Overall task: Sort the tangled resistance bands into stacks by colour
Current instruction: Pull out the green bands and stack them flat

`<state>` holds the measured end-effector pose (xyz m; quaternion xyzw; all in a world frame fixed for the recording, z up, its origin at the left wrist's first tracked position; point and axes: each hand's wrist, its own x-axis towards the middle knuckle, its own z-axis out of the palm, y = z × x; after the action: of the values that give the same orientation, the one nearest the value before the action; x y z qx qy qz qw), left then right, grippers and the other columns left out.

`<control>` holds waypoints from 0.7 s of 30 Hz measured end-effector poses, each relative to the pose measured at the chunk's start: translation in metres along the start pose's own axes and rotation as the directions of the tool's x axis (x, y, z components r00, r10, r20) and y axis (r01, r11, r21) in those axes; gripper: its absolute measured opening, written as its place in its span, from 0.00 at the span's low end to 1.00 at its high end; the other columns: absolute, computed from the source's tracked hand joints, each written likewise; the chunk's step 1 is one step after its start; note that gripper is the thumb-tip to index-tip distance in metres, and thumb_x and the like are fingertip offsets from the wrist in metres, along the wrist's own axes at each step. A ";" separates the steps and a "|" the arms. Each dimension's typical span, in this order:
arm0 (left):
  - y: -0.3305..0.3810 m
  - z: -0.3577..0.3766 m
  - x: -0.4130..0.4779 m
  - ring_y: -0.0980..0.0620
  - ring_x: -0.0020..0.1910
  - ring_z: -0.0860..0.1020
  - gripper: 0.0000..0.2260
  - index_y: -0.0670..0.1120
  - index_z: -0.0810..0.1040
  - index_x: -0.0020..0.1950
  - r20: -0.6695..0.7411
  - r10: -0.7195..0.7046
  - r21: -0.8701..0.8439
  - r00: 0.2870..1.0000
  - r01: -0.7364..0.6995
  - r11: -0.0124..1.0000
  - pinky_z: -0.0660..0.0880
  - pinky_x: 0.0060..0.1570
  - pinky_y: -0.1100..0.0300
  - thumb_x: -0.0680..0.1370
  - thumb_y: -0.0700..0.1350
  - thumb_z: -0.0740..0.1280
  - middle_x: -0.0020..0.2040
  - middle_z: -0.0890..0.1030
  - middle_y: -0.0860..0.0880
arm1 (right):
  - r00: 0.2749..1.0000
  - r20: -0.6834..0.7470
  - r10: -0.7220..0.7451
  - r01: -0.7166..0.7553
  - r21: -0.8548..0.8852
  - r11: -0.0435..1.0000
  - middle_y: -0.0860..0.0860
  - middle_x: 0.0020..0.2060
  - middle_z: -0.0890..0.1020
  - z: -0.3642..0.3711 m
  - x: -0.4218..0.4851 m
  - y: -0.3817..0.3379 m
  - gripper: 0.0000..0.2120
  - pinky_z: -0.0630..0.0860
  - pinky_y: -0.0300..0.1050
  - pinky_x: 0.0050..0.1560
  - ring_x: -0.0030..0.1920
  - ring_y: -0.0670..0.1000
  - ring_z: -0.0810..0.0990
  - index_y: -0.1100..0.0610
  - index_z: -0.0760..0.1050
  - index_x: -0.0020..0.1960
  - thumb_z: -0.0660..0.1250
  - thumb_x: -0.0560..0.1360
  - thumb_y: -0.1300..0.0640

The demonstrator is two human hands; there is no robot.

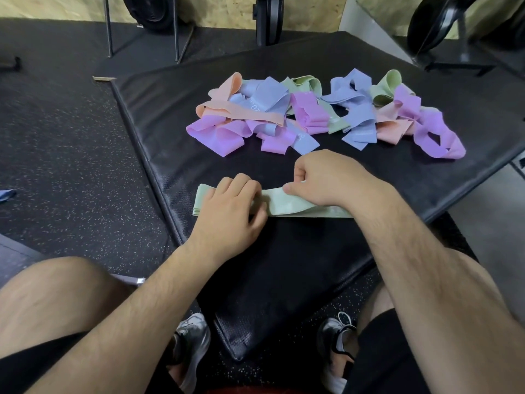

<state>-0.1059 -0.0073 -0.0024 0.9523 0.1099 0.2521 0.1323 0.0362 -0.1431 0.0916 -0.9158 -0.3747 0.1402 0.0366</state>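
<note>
1. Green band (287, 204) lies stretched flat, left to right, on the near part of the black mat (170, 109), just in front of the person.
2. Left hand (230, 206) sits on top of the band near its left end. Fingers are curled over the far edge and the thumb is on the near edge, so it holds the band down.
3. Right hand (326, 177) pinches the band's far edge between the thumb and curled fingers, right of centre. The right forearm covers the band's right end.
4. Band bunches up slightly between the two hands.
5. Tangled pile (312, 115) sits further back on the same mat, apart from the green band. It holds purple, blue, peach and green bands, looped and overlapping.
6. Mat rests on speckled rubber floor (71, 137).
7. Grey shoes (190, 342) show at the mat's near corner, one on each side.
8. Black gym equipment (268, 18) stands along the back wall.
</note>
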 end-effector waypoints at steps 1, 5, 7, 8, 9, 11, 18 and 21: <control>0.000 -0.001 0.000 0.49 0.45 0.70 0.09 0.48 0.75 0.50 -0.001 -0.001 -0.004 1.000 0.001 1.000 0.70 0.46 0.51 0.78 0.52 0.62 0.48 0.75 0.54 | 1.000 -0.006 0.004 -0.004 0.001 1.000 0.45 0.42 0.80 0.000 0.000 0.002 0.14 0.70 0.45 0.38 0.45 0.50 0.79 0.50 0.76 0.44 0.66 0.78 0.40; 0.001 -0.002 0.000 0.50 0.46 0.69 0.10 0.49 0.75 0.51 0.027 -0.006 0.001 1.000 0.006 1.000 0.71 0.46 0.50 0.78 0.53 0.60 0.49 0.74 0.54 | 0.999 0.033 0.008 -0.007 -0.038 0.999 0.47 0.46 0.80 0.010 -0.001 0.003 0.15 0.71 0.46 0.41 0.48 0.52 0.79 0.52 0.76 0.48 0.65 0.80 0.40; 0.001 -0.004 0.001 0.50 0.46 0.69 0.12 0.49 0.74 0.51 0.041 -0.001 0.006 0.999 0.001 1.000 0.71 0.46 0.50 0.78 0.56 0.60 0.49 0.72 0.55 | 0.999 0.051 0.019 -0.018 -0.028 0.999 0.49 0.47 0.81 0.016 -0.001 0.003 0.16 0.73 0.48 0.43 0.49 0.54 0.80 0.53 0.76 0.50 0.64 0.81 0.41; 0.001 -0.004 0.001 0.50 0.46 0.69 0.13 0.49 0.74 0.50 0.046 0.010 0.006 0.999 -0.011 1.000 0.71 0.46 0.51 0.77 0.58 0.60 0.49 0.72 0.55 | 0.998 0.051 0.026 -0.025 -0.014 1.000 0.49 0.47 0.81 0.017 0.000 0.004 0.16 0.73 0.48 0.43 0.49 0.54 0.80 0.53 0.76 0.50 0.64 0.81 0.40; 0.001 -0.005 0.002 0.51 0.46 0.69 0.15 0.49 0.73 0.50 0.052 0.032 0.002 0.998 -0.032 0.999 0.71 0.46 0.52 0.77 0.60 0.62 0.49 0.72 0.55 | 0.998 0.050 0.031 -0.031 0.000 1.000 0.49 0.48 0.81 0.019 0.000 0.005 0.16 0.73 0.48 0.43 0.50 0.54 0.80 0.53 0.75 0.50 0.63 0.81 0.40; 0.001 -0.005 0.006 0.51 0.47 0.68 0.17 0.49 0.75 0.50 0.071 0.100 -0.037 0.992 -0.098 0.995 0.71 0.47 0.52 0.76 0.62 0.64 0.51 0.72 0.54 | 0.999 0.043 0.032 -0.032 0.009 0.999 0.48 0.48 0.80 0.021 0.000 0.006 0.16 0.72 0.48 0.42 0.50 0.53 0.79 0.53 0.74 0.50 0.62 0.81 0.40; 0.011 0.002 0.022 0.52 0.65 0.71 0.16 0.50 0.78 0.56 0.215 0.167 -0.214 0.962 -0.120 0.969 0.62 0.61 0.57 0.74 0.57 0.74 0.64 0.76 0.55 | 1.000 -0.009 0.002 -0.001 0.031 1.000 0.46 0.44 0.78 0.025 -0.001 0.011 0.15 0.69 0.47 0.38 0.45 0.51 0.78 0.50 0.71 0.47 0.63 0.80 0.38; 0.009 0.003 0.028 0.51 0.61 0.74 0.16 0.50 0.78 0.55 0.249 0.167 -0.244 0.954 -0.105 0.964 0.67 0.61 0.55 0.75 0.58 0.73 0.59 0.78 0.55 | 1.000 0.007 -0.016 0.015 0.129 0.992 0.44 0.44 0.78 0.023 -0.002 0.019 0.15 0.72 0.48 0.39 0.45 0.48 0.78 0.49 0.73 0.46 0.64 0.78 0.37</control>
<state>-0.0799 -0.0082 0.0106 0.9614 -0.0047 0.1408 0.2365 0.0411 -0.1590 0.0665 -0.9079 -0.3723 0.1676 0.0950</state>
